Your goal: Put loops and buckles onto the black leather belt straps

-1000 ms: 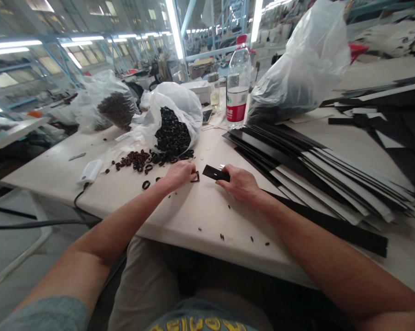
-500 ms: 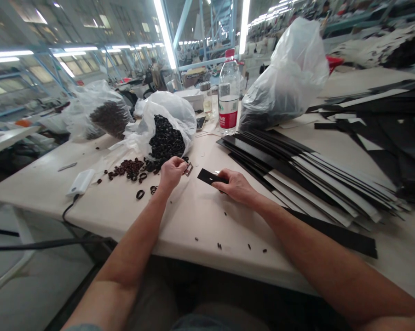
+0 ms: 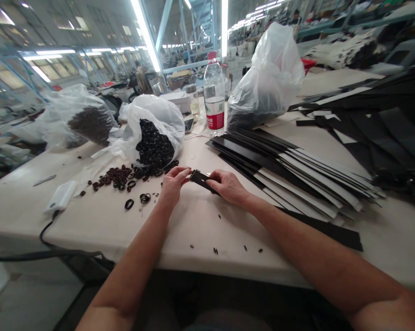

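Note:
My left hand [image 3: 172, 185] is closed, pinching a small rectangular metal buckle [image 3: 193, 174]. That buckle sits at the end of a black strap [image 3: 200, 179], though how far the strap runs through it is too small to tell. My right hand [image 3: 228, 185] grips the strap, thumb on top, close to a small slot in it. Left of my hands lie black loops [image 3: 129, 204] and a heap of small dark brown pieces [image 3: 112, 177]. A stack of long black-and-white strips [image 3: 297, 174] lies to the right.
Behind my hands an open plastic bag [image 3: 155, 142] spills black loops. A bottle [image 3: 215, 110] and a tied plastic bag [image 3: 264, 78] stand farther back. At left are a white box with a cable [image 3: 60, 197] and a thin metal tool [image 3: 44, 180]. Tiny dark bits [image 3: 215, 251] lie near the table's front edge.
The buckle in my left hand and the strap end in my right hand were apart; now they meet. The camera view has turned slightly to the right.

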`<state>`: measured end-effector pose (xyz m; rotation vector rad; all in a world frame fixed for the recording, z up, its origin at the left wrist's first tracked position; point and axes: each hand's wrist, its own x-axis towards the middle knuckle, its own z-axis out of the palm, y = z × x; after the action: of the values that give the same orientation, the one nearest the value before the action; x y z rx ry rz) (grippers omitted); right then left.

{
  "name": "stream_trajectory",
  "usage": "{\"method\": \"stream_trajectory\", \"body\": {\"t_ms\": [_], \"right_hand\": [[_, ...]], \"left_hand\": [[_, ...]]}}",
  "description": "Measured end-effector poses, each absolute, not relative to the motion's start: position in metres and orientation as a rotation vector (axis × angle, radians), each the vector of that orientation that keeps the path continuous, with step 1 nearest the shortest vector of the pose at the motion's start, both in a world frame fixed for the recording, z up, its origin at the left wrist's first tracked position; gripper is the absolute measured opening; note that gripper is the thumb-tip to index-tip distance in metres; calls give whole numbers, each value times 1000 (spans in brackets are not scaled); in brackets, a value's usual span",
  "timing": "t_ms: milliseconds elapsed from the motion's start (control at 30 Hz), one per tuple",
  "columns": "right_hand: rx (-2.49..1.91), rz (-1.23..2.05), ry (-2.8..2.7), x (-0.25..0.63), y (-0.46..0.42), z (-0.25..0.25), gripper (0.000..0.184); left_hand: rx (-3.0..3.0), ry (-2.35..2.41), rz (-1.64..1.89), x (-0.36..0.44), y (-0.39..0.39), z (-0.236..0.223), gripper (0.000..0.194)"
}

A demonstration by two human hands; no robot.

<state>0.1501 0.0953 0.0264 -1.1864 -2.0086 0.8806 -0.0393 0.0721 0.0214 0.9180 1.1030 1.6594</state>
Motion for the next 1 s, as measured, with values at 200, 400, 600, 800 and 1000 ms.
{"method": "stream_trajectory", "body": {"t_ms": [200, 400, 600, 800, 1000], "right_hand": [[-1150, 840, -1960, 148, 92, 27, 14], [-1114, 947, -1881, 150, 97, 25, 15], [-1151, 1165, -2114, 161, 97, 46, 17], [-1132, 1096, -2190, 161, 92, 52, 18], [-1024, 1078, -2050, 152, 91, 38, 17]], "left_hand": [[1018, 1179, 1496, -29, 69, 15, 25], [1100, 1227, 1442, -12, 71, 18, 22], [984, 1213, 1543, -11, 76, 15, 23], [896, 1139, 1588, -18, 75, 13, 25], [826, 1035, 1534, -9, 71, 12, 28]]}}
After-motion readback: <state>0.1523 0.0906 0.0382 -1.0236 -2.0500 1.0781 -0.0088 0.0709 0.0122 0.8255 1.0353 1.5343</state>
